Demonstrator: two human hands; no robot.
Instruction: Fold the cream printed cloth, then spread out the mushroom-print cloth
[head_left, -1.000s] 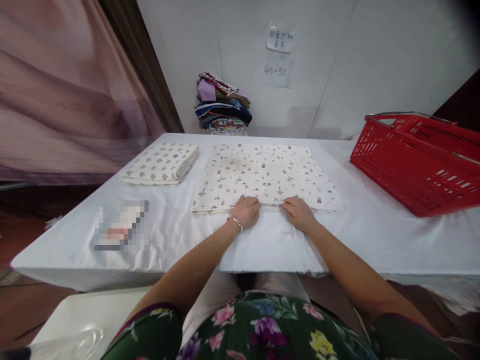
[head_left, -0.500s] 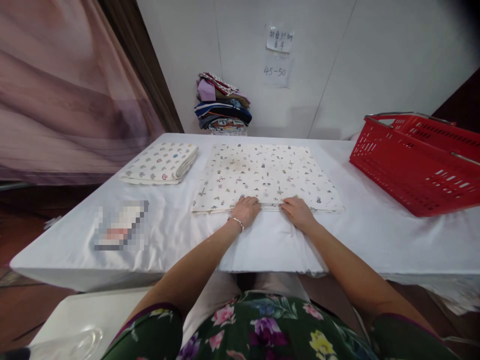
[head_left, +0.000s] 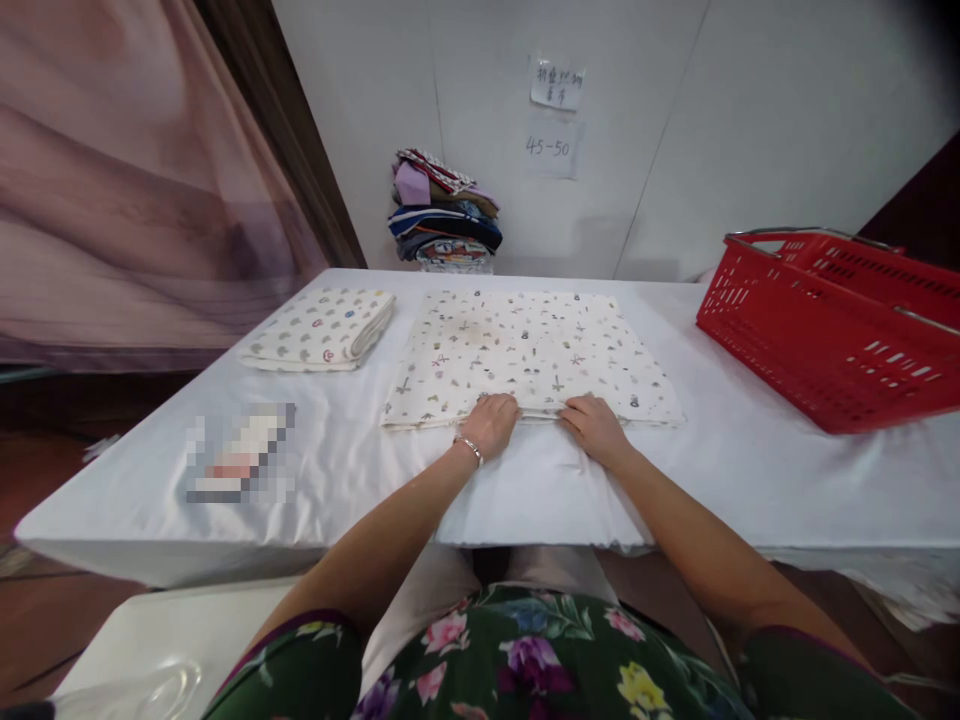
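A cream cloth [head_left: 525, 345] with small printed figures lies flat in a layered rectangle in front of me. My left hand [head_left: 489, 425], with a bracelet at its wrist, grips the near edge left of the middle. A short way to the right, my right hand [head_left: 596, 430] pinches the same edge. The fingers of both hands are curled over the layers, and the edge between them is slightly raised. To the left sits another folded cloth [head_left: 322, 330], cream with grey motifs and thick at its right fold.
A red basket [head_left: 832, 340] with metal handles stands on the right of the white-covered table [head_left: 360, 480]. A blurred-out flat object [head_left: 247, 450] lies at the left front. Behind the table rises a pile of folded fabrics [head_left: 446, 215] against the wall with paper signs [head_left: 555, 115].
The view has shifted very slightly. Both hands stay on the near edge of the cloth, with hardly any visible movement.
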